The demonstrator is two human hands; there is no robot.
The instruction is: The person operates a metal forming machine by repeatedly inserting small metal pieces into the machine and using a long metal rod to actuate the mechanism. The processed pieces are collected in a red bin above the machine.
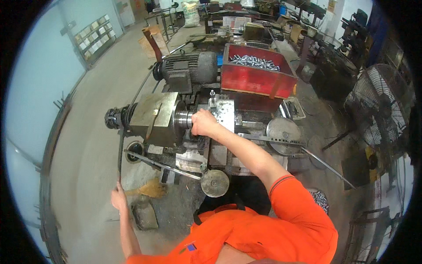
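Observation:
My left hand (118, 198) is closed round the lower end of a long dark lever (121, 154). That lever runs up to the left end of the lathe's boxy headstock (154, 119). My right hand (203, 123) is at the front of the round steel spindle nose (183, 119), its fingers curled together. Whatever those fingers pinch is hidden behind the hand. Just right of it lies a metal cross-slide block (225, 113) with a small upright bolt (212, 95) on top.
Behind the headstock sits an electric motor (189, 68); beside it a red bin (259, 81) holds many small metal parts. A long handle (162, 166) with a round weight (215, 183) juts out in front. Right are a round disc (285, 132), a steel bar (327, 166) and a fan (378, 105).

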